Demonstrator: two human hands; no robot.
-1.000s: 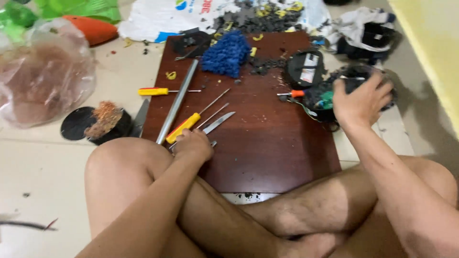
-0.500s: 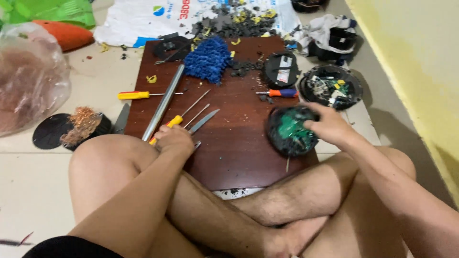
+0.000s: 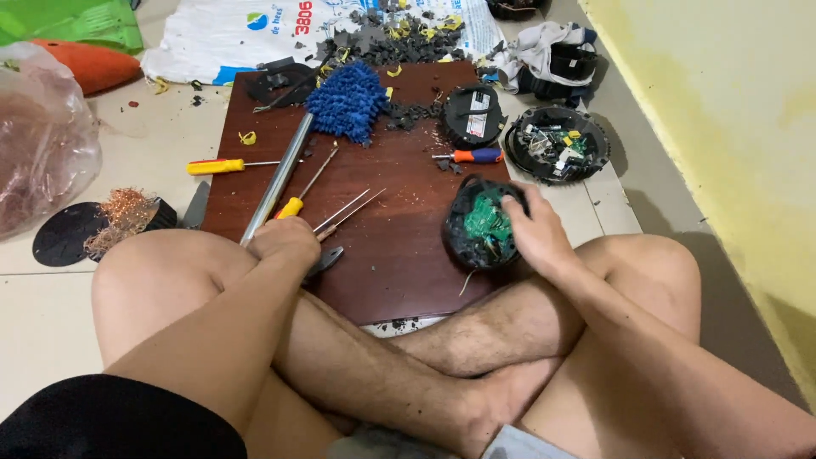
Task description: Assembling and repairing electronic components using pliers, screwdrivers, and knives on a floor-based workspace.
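Observation:
I sit cross-legged at a dark brown board (image 3: 399, 255) on the floor. My right hand (image 3: 534, 231) grips a round black casing (image 3: 478, 228) with a green circuit board inside, resting on the board's near right part. My left hand (image 3: 287, 240) rests closed at the near left of the board, on the handles of thin metal pliers (image 3: 344, 214). A yellow-handled screwdriver (image 3: 299, 196) and a long metal rod (image 3: 276, 176) lie just beyond it.
A blue mop head (image 3: 347, 99), a black casing (image 3: 473, 115) and an orange-handled screwdriver (image 3: 469, 155) lie farther on the board. Another open casing (image 3: 557, 143) sits right. Copper wire on a black disc (image 3: 102, 223), a plastic bag (image 3: 38, 144) and a yellow screwdriver (image 3: 223, 166) lie left.
My right hand took the round casing from the far right and brought it to the near right of the board. My left hand stayed by the pliers.

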